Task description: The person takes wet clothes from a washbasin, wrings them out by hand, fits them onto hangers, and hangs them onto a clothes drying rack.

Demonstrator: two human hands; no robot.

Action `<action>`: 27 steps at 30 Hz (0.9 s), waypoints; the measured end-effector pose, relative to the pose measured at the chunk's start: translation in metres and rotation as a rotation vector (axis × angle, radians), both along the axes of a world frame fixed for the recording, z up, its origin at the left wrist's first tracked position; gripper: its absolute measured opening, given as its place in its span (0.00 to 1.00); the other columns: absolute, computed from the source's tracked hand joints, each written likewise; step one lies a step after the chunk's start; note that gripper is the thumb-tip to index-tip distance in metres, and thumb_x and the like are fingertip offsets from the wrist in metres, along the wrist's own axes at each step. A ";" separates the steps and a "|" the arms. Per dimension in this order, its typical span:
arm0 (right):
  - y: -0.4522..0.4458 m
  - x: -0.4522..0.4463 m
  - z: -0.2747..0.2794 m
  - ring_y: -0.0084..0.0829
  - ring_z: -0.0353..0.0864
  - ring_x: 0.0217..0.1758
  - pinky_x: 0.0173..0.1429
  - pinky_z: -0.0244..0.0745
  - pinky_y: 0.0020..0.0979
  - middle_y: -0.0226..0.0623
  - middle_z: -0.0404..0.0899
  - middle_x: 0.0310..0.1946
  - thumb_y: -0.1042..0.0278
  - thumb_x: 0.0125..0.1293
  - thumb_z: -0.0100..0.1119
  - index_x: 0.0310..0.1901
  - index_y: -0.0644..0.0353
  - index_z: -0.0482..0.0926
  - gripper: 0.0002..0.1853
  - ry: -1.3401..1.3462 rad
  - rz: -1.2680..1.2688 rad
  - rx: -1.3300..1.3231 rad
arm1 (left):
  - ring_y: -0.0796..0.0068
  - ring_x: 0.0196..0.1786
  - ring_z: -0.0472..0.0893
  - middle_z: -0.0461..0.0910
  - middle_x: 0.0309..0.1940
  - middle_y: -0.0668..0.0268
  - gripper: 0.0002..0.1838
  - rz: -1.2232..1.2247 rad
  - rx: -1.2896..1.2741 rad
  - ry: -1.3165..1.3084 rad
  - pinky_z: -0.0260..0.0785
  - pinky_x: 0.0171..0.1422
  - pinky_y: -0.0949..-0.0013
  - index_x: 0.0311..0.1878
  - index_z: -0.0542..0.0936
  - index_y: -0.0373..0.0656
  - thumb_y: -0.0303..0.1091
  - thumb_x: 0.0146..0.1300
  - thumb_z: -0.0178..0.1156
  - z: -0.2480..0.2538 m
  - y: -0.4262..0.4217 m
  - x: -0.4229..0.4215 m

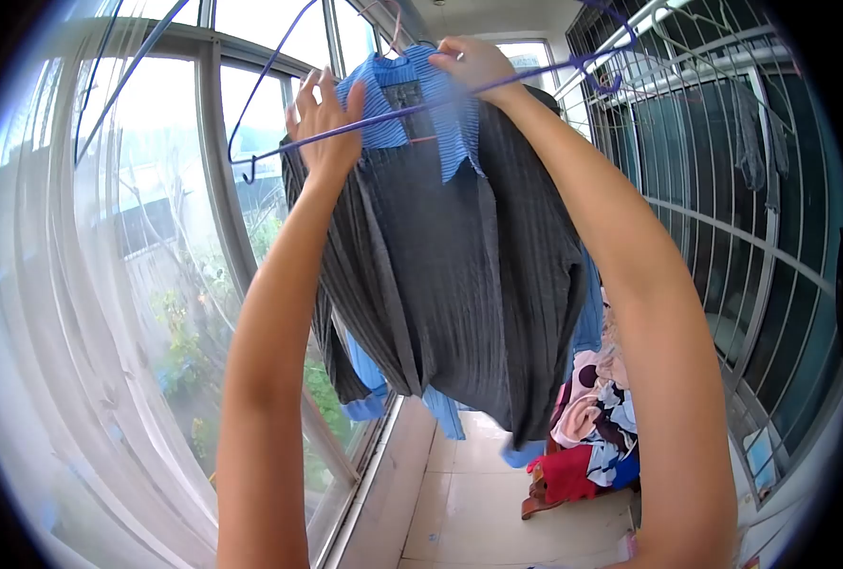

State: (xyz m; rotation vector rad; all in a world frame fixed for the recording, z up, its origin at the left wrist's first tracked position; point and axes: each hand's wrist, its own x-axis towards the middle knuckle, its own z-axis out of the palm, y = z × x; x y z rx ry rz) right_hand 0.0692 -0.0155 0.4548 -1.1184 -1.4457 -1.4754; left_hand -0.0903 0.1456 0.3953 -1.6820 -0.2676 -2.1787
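Grey top (445, 256): likely light, limp; best held by collar (376, 90).
Right hand (475, 66): pinches collar.
Left hand (324, 128): fingers spread; grip unclear.

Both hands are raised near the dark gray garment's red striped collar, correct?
No, the collar is blue striped, not red, as the head view shows. The left hand and right hand are raised near it.

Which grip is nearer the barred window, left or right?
Right. The right grip is on the side of the collar facing the barred window; the left grip is farther off, on the collar's opposite side.
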 end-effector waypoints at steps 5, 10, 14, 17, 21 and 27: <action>-0.001 0.042 0.027 0.38 0.80 0.35 0.42 0.71 0.34 0.44 0.80 0.32 0.50 0.59 0.56 0.36 0.63 0.80 0.20 0.217 0.067 -0.035 | 0.61 0.39 0.81 0.81 0.37 0.55 0.24 -0.447 -0.268 0.557 0.71 0.47 0.65 0.46 0.81 0.41 0.52 0.56 0.58 0.068 0.010 0.017; -0.004 0.042 0.039 0.39 0.81 0.33 0.38 0.72 0.35 0.48 0.81 0.31 0.46 0.56 0.58 0.36 0.64 0.81 0.24 0.345 -0.042 -0.189 | 0.70 0.34 0.79 0.80 0.33 0.59 0.19 -1.327 -0.589 0.213 0.71 0.40 0.72 0.44 0.78 0.31 0.39 0.56 0.63 0.063 -0.002 0.032; -0.023 0.011 0.026 0.46 0.80 0.39 0.43 0.73 0.40 0.48 0.80 0.33 0.39 0.56 0.55 0.34 0.57 0.82 0.26 0.308 -0.359 -0.059 | 0.65 0.39 0.79 0.78 0.42 0.53 0.25 -1.503 -0.733 0.093 0.72 0.45 0.67 0.52 0.72 0.26 0.39 0.60 0.60 0.062 -0.001 0.030; -0.035 0.001 0.006 0.44 0.79 0.34 0.41 0.73 0.39 0.44 0.79 0.26 0.40 0.55 0.56 0.28 0.58 0.79 0.24 0.095 -0.102 0.159 | 0.65 0.46 0.78 0.78 0.45 0.53 0.26 -1.379 -0.627 0.160 0.69 0.51 0.66 0.53 0.73 0.30 0.45 0.63 0.56 0.042 -0.011 0.006; -0.059 0.010 -0.019 0.43 0.79 0.33 0.40 0.72 0.36 0.42 0.79 0.26 0.48 0.57 0.57 0.31 0.59 0.79 0.19 -0.350 -0.151 0.178 | 0.68 0.48 0.77 0.78 0.47 0.56 0.25 -1.473 -0.380 0.684 0.67 0.54 0.70 0.57 0.72 0.38 0.47 0.63 0.54 0.037 0.009 -0.011; -0.052 0.049 0.006 0.39 0.80 0.37 0.43 0.71 0.33 0.44 0.81 0.32 0.48 0.61 0.52 0.38 0.60 0.80 0.21 0.195 -0.099 -0.004 | 0.70 0.30 0.78 0.79 0.22 0.60 0.30 -0.433 -0.384 0.576 0.68 0.39 0.68 0.28 0.83 0.37 0.61 0.56 0.56 0.048 0.014 0.013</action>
